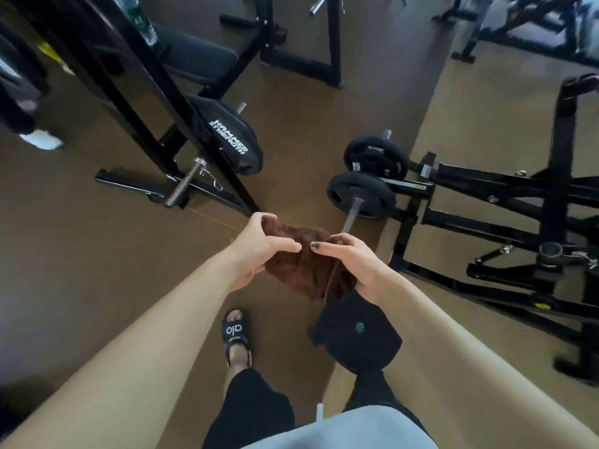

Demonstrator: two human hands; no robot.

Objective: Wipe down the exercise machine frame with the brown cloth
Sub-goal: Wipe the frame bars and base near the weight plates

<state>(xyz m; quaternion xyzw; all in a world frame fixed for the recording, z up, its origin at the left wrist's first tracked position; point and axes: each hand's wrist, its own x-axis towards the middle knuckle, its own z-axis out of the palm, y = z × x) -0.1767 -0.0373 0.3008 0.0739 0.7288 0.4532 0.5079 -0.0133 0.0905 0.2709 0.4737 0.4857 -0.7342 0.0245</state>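
A crumpled brown cloth (304,264) hangs in front of me at the centre of the view, held from both sides. My left hand (256,251) pinches its left edge with thumb and fingers. My right hand (353,264) grips its right side, thumb on top. A black exercise machine frame (505,218) lies low on the floor to the right, with two black weight plates (361,194) on its pegs just beyond the cloth. Another black frame (136,92) with a padded roller marked Hammer Strength (227,137) stands at the upper left.
Brown floor stretches around my sandalled foot (237,335). A chrome peg (183,184) sticks out from the left frame's base. A person's white shoe (42,139) shows at the far left. More black equipment (525,21) stands at the back.
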